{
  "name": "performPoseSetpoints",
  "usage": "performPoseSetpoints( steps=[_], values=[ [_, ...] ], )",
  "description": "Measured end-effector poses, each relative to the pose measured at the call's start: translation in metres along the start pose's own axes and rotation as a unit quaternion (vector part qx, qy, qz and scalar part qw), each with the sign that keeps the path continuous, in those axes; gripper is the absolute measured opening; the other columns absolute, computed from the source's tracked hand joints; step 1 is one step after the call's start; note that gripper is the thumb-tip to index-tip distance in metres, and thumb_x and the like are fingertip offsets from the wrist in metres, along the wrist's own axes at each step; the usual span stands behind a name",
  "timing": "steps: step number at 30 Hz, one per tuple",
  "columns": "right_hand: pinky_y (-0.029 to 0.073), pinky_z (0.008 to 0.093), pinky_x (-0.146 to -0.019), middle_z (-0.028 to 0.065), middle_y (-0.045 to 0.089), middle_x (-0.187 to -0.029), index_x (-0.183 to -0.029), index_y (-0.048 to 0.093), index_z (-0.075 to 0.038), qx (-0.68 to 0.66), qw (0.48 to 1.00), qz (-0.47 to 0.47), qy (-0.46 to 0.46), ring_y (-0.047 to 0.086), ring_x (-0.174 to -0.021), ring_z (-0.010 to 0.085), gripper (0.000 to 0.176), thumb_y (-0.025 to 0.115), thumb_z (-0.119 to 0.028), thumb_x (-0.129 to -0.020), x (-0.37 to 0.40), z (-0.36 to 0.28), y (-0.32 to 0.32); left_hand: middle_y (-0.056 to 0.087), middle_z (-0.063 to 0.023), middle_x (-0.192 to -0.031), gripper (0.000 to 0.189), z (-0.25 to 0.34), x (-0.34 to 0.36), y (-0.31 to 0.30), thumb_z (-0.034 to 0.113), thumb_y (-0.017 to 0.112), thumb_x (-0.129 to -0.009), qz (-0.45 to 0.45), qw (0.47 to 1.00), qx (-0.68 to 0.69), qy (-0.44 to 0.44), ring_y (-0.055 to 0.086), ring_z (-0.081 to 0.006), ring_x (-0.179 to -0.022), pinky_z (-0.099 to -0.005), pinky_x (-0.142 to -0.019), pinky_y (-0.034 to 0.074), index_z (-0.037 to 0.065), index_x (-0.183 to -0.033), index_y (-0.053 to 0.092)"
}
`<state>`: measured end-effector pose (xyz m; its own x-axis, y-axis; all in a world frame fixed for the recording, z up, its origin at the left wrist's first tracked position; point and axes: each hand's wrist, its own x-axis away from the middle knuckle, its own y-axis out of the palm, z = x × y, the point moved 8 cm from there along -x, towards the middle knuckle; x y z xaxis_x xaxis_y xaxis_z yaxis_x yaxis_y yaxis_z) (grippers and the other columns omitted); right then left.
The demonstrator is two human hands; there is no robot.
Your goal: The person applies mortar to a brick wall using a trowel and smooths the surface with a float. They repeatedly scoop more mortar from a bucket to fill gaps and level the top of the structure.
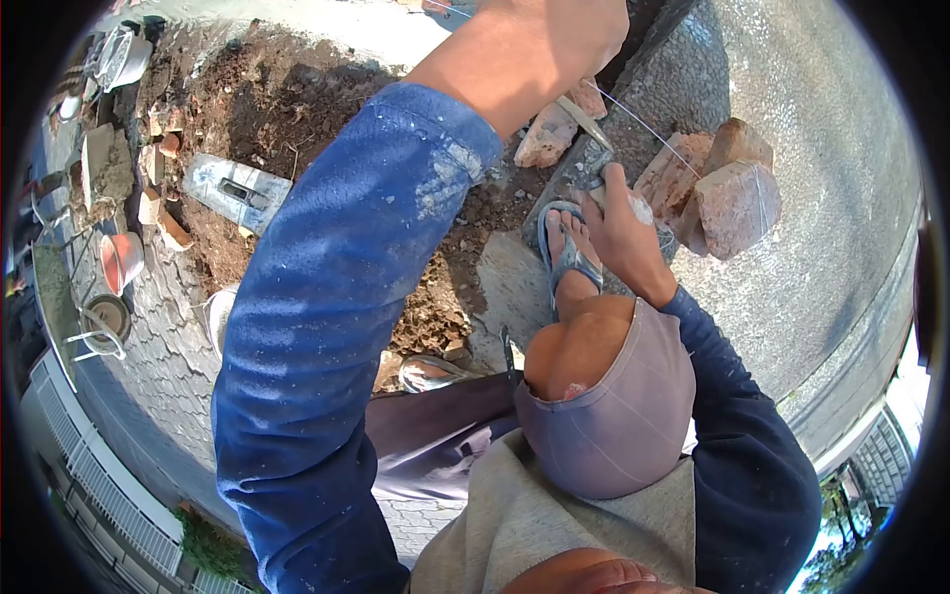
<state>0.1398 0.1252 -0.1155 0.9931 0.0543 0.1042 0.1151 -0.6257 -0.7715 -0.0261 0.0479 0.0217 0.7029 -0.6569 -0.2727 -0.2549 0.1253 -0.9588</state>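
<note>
My left hand (pixel 569 45), in a blue sleeve, reaches to the top edge of the view above some reddish brick pieces (pixel 547 136). Its back faces me, and its fingers are hidden or cut off. Close to my raised knee, my right hand (pixel 630 233) is closed round a mortar-smeared tool (pixel 591 163), whose shape is partly hidden. A narrow tan strip (pixel 586 123) runs just beyond it. Right of that hand, several rough brick chunks (pixel 734 203) rest on the grey pebbled surface. A thin white string (pixel 643 124) stretches past them.
Dug soil (pixel 297 109) lies to the left, with a long mortar-stained float (pixel 237 191) on it. Farther left are a reddish bucket (pixel 121 261), a wheelbarrow (pixel 104 319) and paving (pixel 173 366). My sandalled foot (pixel 570 241) stands near the right hand.
</note>
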Motion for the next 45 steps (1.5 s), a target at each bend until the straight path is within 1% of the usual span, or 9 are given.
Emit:
performPoseSetpoints(
  steps=[3, 13, 19, 24, 27, 31, 37, 39, 45],
  values=[
    [0.046, 0.0473, -0.06, 0.0209, 0.059, -0.084, -0.102, 0.041, 0.0, 0.034, 0.999, -0.005, 0.023, 0.059, -0.075, 0.0426, 0.028, 0.06, -0.015, -0.087, 0.005, 0.004, 0.003, 0.064, -0.0126, -0.092, 0.022, 0.01, 0.004, -0.007, 0.017, 0.055, -0.081, 0.048, 0.99, -0.032, 0.13, 0.058, -0.0261, -0.091, -0.0408, -0.076, 0.045, 0.003, -0.092, 0.068],
    [0.047, 0.0445, -0.064, 0.0209, 0.058, -0.09, -0.108, 0.047, 0.001, 0.12, 0.99, 0.064, -0.036, 0.059, -0.081, 0.0408, 0.031, 0.063, -0.011, -0.085, 0.009, 0.009, 0.0, 0.064, -0.0127, -0.091, 0.022, 0.014, 0.0, -0.006, 0.017, 0.055, -0.081, 0.091, 0.991, -0.011, 0.095, 0.058, -0.026, -0.09, -0.0408, -0.075, 0.045, 0.003, -0.091, 0.067],
    [0.047, 0.0432, -0.065, 0.0212, 0.059, -0.09, -0.111, 0.046, 0.002, 0.009, 0.995, -0.019, -0.098, 0.059, -0.079, 0.0396, 0.037, 0.065, -0.016, -0.085, -0.011, 0.003, 0.03, 0.064, -0.0127, -0.09, 0.022, 0.014, -0.003, -0.005, 0.017, 0.055, -0.08, 0.089, 0.992, -0.008, 0.092, 0.058, -0.0259, -0.089, -0.0408, -0.075, 0.045, 0.002, -0.091, 0.067],
    [0.044, 0.0429, -0.065, 0.0235, 0.056, -0.086, -0.107, 0.041, 0.0, -0.19, 0.959, -0.137, 0.159, 0.056, -0.076, 0.0409, 0.034, 0.06, -0.023, -0.091, -0.016, 0.024, 0.044, 0.064, -0.0127, -0.089, 0.022, 0.011, -0.003, -0.006, 0.017, 0.055, -0.08, 0.083, 0.993, -0.01, 0.087, 0.058, -0.0258, -0.088, -0.0408, -0.074, 0.045, 0.002, -0.09, 0.067],
    [0.045, 0.0455, -0.064, 0.0242, 0.057, -0.08, -0.11, 0.038, -0.001, -0.108, 0.991, -0.072, 0.042, 0.06, -0.075, 0.0402, 0.034, 0.059, -0.021, -0.091, 0.002, 0.016, 0.043, 0.064, -0.0127, -0.089, 0.022, 0.01, -0.003, -0.007, 0.017, 0.055, -0.08, 0.084, 0.993, -0.009, 0.083, 0.058, -0.0257, -0.088, -0.0408, -0.074, 0.045, 0.002, -0.09, 0.067],
    [0.044, 0.0451, -0.063, 0.0226, 0.054, -0.074, -0.109, 0.039, -0.001, -0.137, 0.981, -0.134, 0.039, 0.057, -0.07, 0.0389, 0.033, 0.059, -0.023, -0.092, 0.009, 0.019, 0.053, 0.064, -0.0127, -0.088, 0.022, 0.009, -0.002, -0.008, 0.017, 0.055, -0.08, 0.088, 0.993, -0.006, 0.075, 0.058, -0.0257, -0.088, -0.0408, -0.074, 0.045, 0.002, -0.09, 0.067],
    [0.044, 0.0384, -0.054, 0.0104, 0.052, -0.069, -0.105, 0.04, 0.0, -0.243, 0.948, -0.123, 0.167, 0.055, -0.062, 0.0206, 0.032, 0.058, -0.023, -0.093, 0.005, 0.042, 0.056, 0.064, -0.0127, -0.087, 0.022, 0.005, -0.001, -0.011, 0.016, 0.055, -0.079, 0.091, 0.994, -0.007, 0.064, 0.058, -0.0256, -0.087, -0.0408, -0.073, 0.045, 0.002, -0.09, 0.067],
    [0.04, 0.0287, -0.045, 0.0028, 0.05, -0.068, -0.103, 0.042, -0.002, -0.394, 0.874, -0.143, 0.245, 0.05, -0.057, 0.009, 0.027, 0.056, -0.023, -0.095, 0.018, 0.043, 0.061, 0.064, -0.0127, -0.087, 0.022, 0.004, -0.001, -0.012, 0.016, 0.055, -0.079, 0.094, 0.994, -0.005, 0.061, 0.058, -0.0255, -0.087, -0.0408, -0.073, 0.045, 0.002, -0.09, 0.067],
    [0.038, 0.0245, -0.045, 0.0009, 0.05, -0.068, -0.105, 0.046, -0.003, -0.394, 0.874, -0.102, 0.265, 0.048, -0.056, 0.0063, 0.025, 0.057, -0.023, -0.095, 0.04, 0.048, 0.055, 0.063, -0.0127, -0.086, 0.021, 0.002, -0.004, -0.014, 0.016, 0.055, -0.079, 0.104, 0.994, 0.002, 0.045, 0.058, -0.0254, -0.086, -0.0408, -0.073, 0.045, 0.002, -0.089, 0.067]
  ],
)
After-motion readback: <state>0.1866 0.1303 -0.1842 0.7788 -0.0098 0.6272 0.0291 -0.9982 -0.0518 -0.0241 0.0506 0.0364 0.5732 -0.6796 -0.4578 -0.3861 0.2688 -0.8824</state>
